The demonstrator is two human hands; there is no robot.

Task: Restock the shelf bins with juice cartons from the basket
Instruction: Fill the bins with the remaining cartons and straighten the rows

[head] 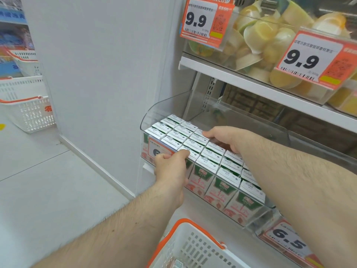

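Over the bin (166, 111), both hands touch packed juice cartons (193, 140).

Shelf bin (154, 115) sits on the lower shelf, packed with juice cartons (195, 149) in rows running front-left to back-right — price tag (157, 149) on its front wall, left end. Left hand (172, 167) grips the bin's front rim beside that tag; right hand (229, 138) lies on the carton tops further back. Basket (195, 246) is below and in front of the bin, upper shelf (231, 78) above with a bin of fruit cups (270, 33), stacked baskets (29, 111) on the floor far left.
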